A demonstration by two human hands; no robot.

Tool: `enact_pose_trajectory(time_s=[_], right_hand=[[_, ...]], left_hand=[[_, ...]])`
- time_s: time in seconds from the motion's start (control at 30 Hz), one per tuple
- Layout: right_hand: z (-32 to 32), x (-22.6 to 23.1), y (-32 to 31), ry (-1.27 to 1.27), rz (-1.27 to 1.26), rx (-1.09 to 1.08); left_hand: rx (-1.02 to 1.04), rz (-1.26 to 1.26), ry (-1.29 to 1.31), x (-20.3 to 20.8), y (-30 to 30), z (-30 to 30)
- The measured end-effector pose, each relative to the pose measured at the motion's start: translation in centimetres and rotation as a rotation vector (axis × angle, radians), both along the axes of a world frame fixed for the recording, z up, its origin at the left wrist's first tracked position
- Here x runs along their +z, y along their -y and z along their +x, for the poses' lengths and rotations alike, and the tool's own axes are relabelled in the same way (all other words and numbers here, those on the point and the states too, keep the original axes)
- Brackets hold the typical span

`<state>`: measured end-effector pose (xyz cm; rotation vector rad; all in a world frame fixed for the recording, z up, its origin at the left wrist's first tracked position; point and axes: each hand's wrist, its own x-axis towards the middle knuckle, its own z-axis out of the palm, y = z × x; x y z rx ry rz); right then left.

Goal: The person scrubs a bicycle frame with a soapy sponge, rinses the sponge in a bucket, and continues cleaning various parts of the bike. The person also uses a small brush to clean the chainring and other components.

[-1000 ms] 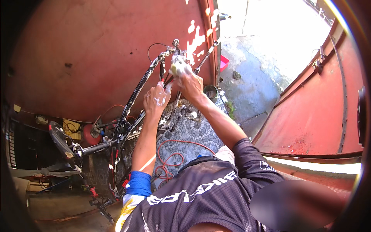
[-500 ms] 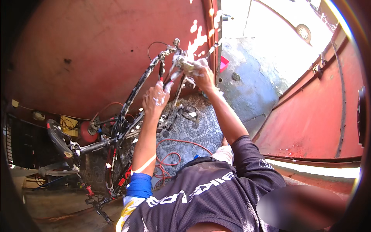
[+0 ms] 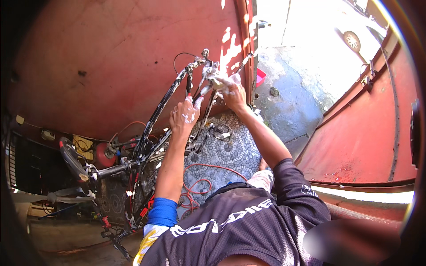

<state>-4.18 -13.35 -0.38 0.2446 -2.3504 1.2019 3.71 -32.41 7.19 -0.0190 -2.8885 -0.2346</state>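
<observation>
A bicycle frame (image 3: 165, 101), dark and streaked with white foam, stands tilted in front of me and to the left, with no wheels visible on it. My left hand (image 3: 183, 114), spotted with suds, is closed around one of its tubes. At the far end of the frame, my right hand (image 3: 234, 94) presses a foam-covered pad or cloth (image 3: 222, 81) against the parts there. Foam hides the exact kind of pad and some of my right fingers. A black saddle-shaped part (image 3: 71, 157) sits at the frame's left end.
A red metal panel (image 3: 133, 48) rises behind the frame, and another red panel (image 3: 355, 146) is at right. A red hose (image 3: 213, 166) coils on the patterned tile floor (image 3: 230, 150). A pink container (image 3: 260, 77) stands by the doorway. A round red object (image 3: 105, 155) sits at left.
The whole view has shifted slightly. My right hand has come a little nearer to me over the foamy end, while my left hand keeps its hold on the tube.
</observation>
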Motion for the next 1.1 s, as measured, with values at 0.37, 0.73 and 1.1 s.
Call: enact_pose_trajectory(time_s=[0.37, 0.73, 1.1], right_hand=[[-4.1, 3.7, -7.5, -0.100, 0.470, -0.350], [-3.2, 10.6, -0.5, -0.153, 0.615, 0.171], [-7.1, 13.7, -1.4, -0.105, 0.542, 0.133]], left_hand=[[0.036, -0.033, -0.015, -0.6, 1.4, -0.2], [0.040, -0.028, 0.008, -0.2, 1.2, 0.8], [0.048, 0.016, 0.026, 0.0, 0.9, 0.8]])
